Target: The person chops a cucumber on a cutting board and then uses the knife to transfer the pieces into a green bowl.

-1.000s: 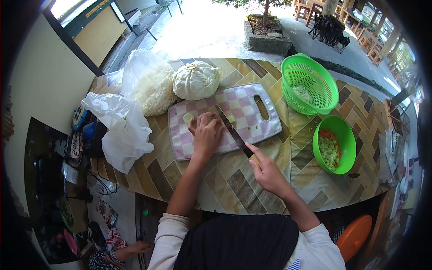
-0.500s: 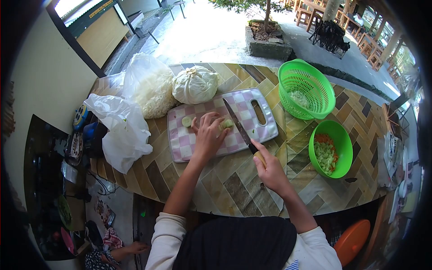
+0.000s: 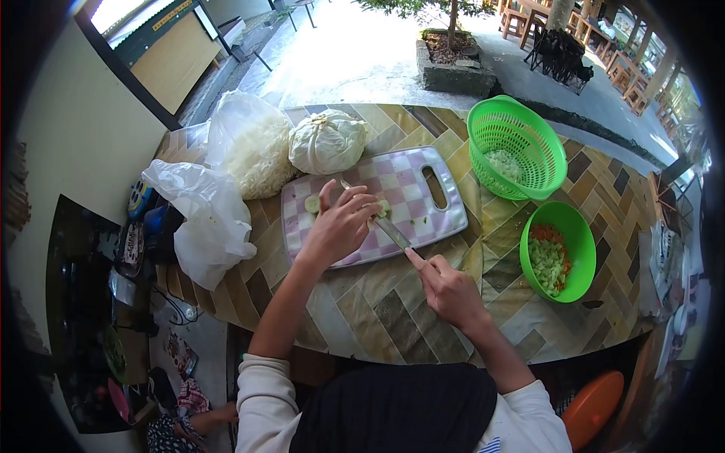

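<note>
My right hand (image 3: pixel 451 293) is wrapped around the handle of a knife (image 3: pixel 392 232), index finger stretched along it. The blade lies slantwise over a pink-and-white checkered cutting board (image 3: pixel 411 170) and passes beneath the arched fingers of my left hand (image 3: pixel 343 225). Those fingers grip a pale green vegetable piece (image 3: pixel 384 208), mostly hidden by the hand and blade. Another pale round vegetable piece (image 3: pixel 312 203) sits on the board left of my left hand. Small green scraps lie near the blade.
Behind the board are a whole cabbage (image 3: pixel 328 142) and a clear bag of shredded cabbage (image 3: pixel 260 155). A white plastic bag (image 3: pixel 208 226) lies left. At right stand a green colander (image 3: pixel 555 155) and a green bowl (image 3: pixel 581 260) of diced vegetables. Another person's arm (image 3: pixel 215 417) shows lower left.
My right hand has swung the knife left, from beside the vegetable to under my left hand's fingers. My left hand has shifted slightly up and left, its fingers arching over the blade.
</note>
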A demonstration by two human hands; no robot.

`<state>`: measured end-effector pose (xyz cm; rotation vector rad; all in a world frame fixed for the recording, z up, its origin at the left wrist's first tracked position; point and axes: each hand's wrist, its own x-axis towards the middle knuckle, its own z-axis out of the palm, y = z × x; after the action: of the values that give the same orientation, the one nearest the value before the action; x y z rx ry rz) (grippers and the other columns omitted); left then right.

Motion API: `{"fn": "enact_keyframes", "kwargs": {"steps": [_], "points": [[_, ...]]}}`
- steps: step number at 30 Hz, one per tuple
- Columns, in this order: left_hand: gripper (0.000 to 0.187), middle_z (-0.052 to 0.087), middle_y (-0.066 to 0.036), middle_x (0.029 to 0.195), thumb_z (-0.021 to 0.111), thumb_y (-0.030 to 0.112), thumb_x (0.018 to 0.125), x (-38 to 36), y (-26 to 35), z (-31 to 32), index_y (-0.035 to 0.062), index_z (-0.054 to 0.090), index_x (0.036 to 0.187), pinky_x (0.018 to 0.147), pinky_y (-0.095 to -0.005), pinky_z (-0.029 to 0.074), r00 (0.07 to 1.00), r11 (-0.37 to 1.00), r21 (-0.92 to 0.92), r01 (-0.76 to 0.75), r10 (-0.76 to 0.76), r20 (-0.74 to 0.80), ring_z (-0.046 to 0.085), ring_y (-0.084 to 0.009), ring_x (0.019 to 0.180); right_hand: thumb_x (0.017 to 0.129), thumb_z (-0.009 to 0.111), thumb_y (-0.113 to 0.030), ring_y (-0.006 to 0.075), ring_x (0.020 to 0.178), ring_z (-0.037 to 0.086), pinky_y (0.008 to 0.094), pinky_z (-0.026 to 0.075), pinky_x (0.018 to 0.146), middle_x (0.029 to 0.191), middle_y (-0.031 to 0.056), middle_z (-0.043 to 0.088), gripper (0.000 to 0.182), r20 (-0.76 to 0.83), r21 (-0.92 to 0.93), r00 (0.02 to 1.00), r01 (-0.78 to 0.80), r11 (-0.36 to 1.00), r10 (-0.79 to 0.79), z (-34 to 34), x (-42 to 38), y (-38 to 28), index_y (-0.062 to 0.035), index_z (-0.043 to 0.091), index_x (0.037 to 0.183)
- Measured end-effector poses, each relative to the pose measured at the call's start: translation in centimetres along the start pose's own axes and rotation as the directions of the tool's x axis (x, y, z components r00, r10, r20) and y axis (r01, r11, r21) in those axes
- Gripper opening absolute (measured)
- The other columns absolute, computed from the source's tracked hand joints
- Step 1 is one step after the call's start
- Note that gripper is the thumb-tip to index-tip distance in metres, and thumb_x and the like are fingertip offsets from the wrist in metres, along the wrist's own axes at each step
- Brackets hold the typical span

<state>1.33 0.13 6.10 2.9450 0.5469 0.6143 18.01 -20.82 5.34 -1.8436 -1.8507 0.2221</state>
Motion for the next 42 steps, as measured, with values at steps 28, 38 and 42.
{"fn": "enact_keyframes", "kwargs": {"steps": [28,38,42], "points": [[0.018,0.065,-0.001,0.106,0.072,0.021,0.084,1.3,-1.3,2.8,0.0125,0.070,0.100,0.114,-0.0518,0.019,0.980,0.979,-0.100,0.179,-0.187,-0.069,0.059,-0.0195,0.111,0.093,0.059,-0.009,0.0320,0.071,0.060,0.0435,0.048,0.066,0.085,0.0120,0.055,0.055,-0.079,0.228,0.976,-0.179,0.957,0.201,-1.2,-0.3,1.5,-0.0184,0.048,0.146],[0.026,0.068,-0.001,0.105,0.074,0.030,0.082,2.2,0.7,5.3,0.0115,0.072,0.101,0.112,-0.0551,0.014,0.942,0.935,-0.143,0.326,-0.334,-0.033,0.059,-0.0212,0.114,0.093,0.057,-0.006,0.0381,0.077,0.059,0.0451,0.046,0.072,0.087,0.0188,0.058,0.052,-0.149,0.438,0.967,-0.123,0.890,0.207,-0.1,0.0,1.0,-0.0085,0.047,0.144],[0.024,0.070,-0.002,0.097,0.073,0.029,0.084,2.2,1.3,5.2,0.0118,0.072,0.101,0.112,-0.0549,0.013,0.924,0.908,-0.207,0.364,-0.381,-0.045,0.060,-0.0218,0.111,0.094,0.055,-0.006,0.0383,0.078,0.059,0.0452,0.046,0.072,0.087,0.0194,0.059,0.051,-0.122,0.483,0.969,-0.132,0.866,0.216,0.4,0.7,0.4,-0.0064,0.046,0.144]]}}
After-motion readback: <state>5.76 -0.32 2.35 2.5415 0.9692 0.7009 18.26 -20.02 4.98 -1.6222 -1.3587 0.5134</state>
